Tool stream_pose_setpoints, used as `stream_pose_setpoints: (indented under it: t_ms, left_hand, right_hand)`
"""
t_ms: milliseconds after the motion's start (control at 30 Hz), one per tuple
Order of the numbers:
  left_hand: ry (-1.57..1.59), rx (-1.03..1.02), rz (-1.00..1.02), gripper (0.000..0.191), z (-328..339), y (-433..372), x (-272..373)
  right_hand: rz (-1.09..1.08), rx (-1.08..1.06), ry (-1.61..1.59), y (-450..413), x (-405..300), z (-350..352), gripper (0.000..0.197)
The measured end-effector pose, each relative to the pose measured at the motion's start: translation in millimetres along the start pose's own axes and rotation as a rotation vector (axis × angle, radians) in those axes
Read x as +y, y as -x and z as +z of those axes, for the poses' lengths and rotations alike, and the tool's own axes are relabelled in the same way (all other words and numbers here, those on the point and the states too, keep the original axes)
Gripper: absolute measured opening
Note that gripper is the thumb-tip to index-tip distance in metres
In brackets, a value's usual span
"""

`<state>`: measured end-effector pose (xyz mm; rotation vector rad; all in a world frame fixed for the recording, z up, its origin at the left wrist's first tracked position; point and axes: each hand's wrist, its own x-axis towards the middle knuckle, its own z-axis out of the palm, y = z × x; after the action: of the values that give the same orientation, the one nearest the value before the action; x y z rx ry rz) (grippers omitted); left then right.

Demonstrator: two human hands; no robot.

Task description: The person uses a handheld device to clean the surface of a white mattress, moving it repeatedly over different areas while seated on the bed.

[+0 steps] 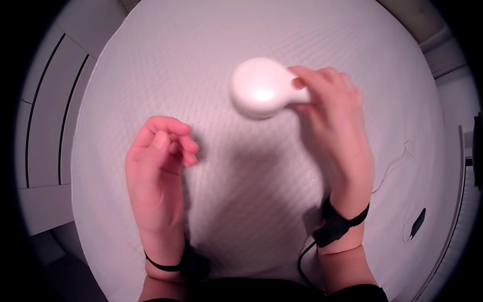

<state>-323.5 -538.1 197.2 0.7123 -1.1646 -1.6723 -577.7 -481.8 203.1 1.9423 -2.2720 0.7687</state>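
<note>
A glossy white device [260,88] with a round head and a short handle is held above the bed surface, right of the middle. My right hand [330,98] grips it by the handle, with the thumb and fingers around its narrow end. The round head points left, and its underside is hidden. My left hand [162,162] is raised at the left, its fingers loosely curled and holding nothing, apart from the device. Each wrist wears a black strap with a small black module; a cable runs from the right one.
A pale quilted mattress [151,83] spreads beneath both hands. On its right side lie a thin white cord [418,173] and a small dark object [418,223]. Light panels with dark grooves [53,113] stand beyond the left edge.
</note>
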Motion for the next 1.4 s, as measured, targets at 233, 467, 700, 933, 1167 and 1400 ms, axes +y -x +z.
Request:
stream_pose_setpoints:
  t_ms: [233,467,700,933,1167,1400]
  left_hand:
    - [-0.232,-0.163,-0.274,0.012,14.5,8.0,5.9]
    - [-0.665,-0.424,-0.323,0.019,25.0,7.2,22.5]
    - [-0.896,-0.681,0.028,0.026,14.0,6.7,4.8]
    - [-0.921,-0.673,0.053,0.027,15.0,6.9,2.6]
    - [-0.894,-0.663,0.128,0.027,11.0,9.9,-1.1]
    - [-0.916,-0.684,0.139,0.028,9.6,11.6,0.0]
  right_hand:
    - [0.274,0.194,0.334,6.5,80.6,-27.5,0.052]
    - [-0.006,0.009,-0.172,-0.6,16.7,-7.6,0.041]
    - [0.081,0.092,-0.013,-2.1,62.8,-14.1,0.043]
    - [0.099,0.126,-0.022,-2.7,43.9,-5.0,0.044]
    - [-0.213,-0.045,-0.203,-1.1,-17.9,8.1,0.041]
    - [0.136,0.081,-0.084,-4.5,7.9,5.2,0.047]
